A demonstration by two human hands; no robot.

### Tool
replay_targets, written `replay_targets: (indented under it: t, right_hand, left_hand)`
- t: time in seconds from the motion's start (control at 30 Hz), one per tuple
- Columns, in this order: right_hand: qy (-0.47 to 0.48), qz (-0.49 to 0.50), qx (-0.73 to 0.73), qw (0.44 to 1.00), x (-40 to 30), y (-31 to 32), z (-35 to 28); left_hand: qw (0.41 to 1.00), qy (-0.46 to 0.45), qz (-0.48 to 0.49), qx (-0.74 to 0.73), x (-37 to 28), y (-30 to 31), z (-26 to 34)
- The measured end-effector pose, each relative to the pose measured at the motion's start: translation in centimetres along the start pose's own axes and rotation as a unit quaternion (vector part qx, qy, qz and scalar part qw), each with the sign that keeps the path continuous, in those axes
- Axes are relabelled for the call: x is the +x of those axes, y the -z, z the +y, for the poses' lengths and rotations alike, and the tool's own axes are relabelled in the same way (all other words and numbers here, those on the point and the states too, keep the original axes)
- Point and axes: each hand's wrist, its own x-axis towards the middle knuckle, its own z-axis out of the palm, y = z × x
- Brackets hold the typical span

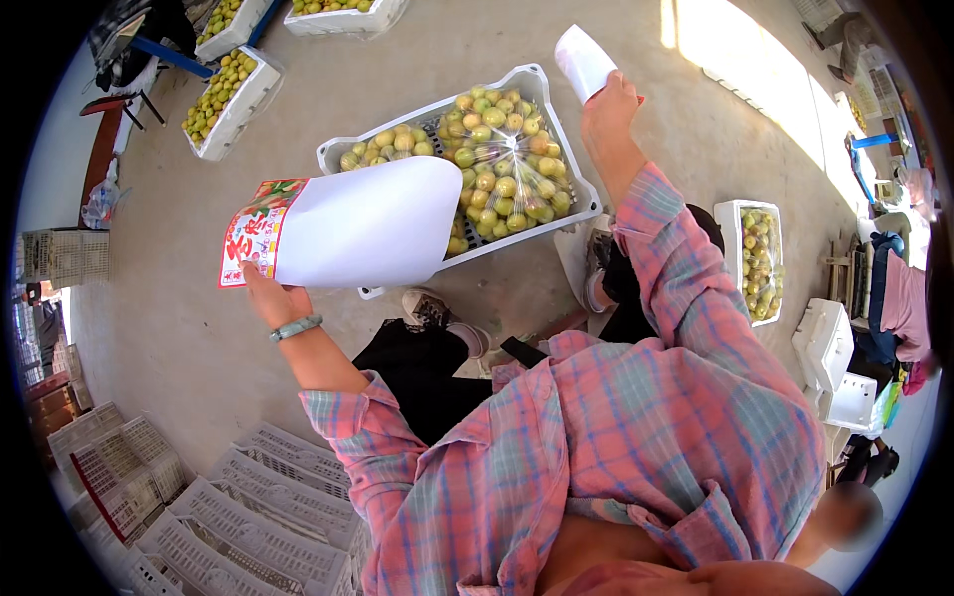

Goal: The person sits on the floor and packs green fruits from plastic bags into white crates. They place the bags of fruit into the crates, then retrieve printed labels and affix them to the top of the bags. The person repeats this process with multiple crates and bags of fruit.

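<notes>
My left hand, with a stone-like bangle on the wrist, grips the printed end of a long white paper sheet with a red and yellow label. The sheet hangs over the left part of a white plastic crate, hiding some of it. Inside the crate, round yellow-green fruit fills clear plastic bags; the right bag is gathered at its top. Beyond the crate's right corner, my right hand is closed on another white sheet, curled, with a bit of red showing at the fingers.
White boxes of fruit stand at the upper left, and another is on the right. Stacked empty-looking plastic crates are at the lower left. White foam boxes lie at the right, near another person.
</notes>
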Motion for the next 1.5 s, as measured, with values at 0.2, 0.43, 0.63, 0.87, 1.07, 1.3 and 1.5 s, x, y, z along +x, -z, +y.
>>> replay_targets:
  t: [0.2, 0.43, 0.63, 0.87, 1.07, 1.3, 1.5]
  right_hand:
    - [0.138, -0.216, -0.341, 0.904, -8.8, 1.2, 10.5]
    - [0.307, -0.361, -0.4, 0.785, -12.3, 2.8, 17.8]
    - [0.258, -0.455, -0.523, 0.673, -11.9, 3.6, 15.9]
    - [0.257, -0.252, -0.592, 0.721, -4.0, 8.0, 16.6]
    - [0.17, -0.251, -0.75, 0.589, -3.8, 10.2, 12.7]
    - [0.411, -0.466, -0.615, 0.485, -8.4, 2.9, 15.3]
    - [0.406, -0.598, -0.668, 0.175, -14.3, 2.2, 19.2]
  left_hand:
    - [0.997, 0.009, 0.018, -0.076, 1.4, -1.8, 0.2]
    - [0.996, 0.021, 0.015, -0.09, 2.1, -3.2, -0.8]
    - [0.994, 0.041, 0.007, -0.1, 1.8, -4.3, -1.3]
    - [0.991, 0.035, -0.026, -0.126, 1.9, -4.6, -1.7]
    - [0.99, 0.026, -0.018, -0.139, 2.1, -4.7, -2.0]
    - [0.987, -0.039, 0.032, -0.153, 0.5, -6.7, -0.8]
    - [0.988, -0.004, -0.014, -0.153, -0.2, -6.7, -0.2]
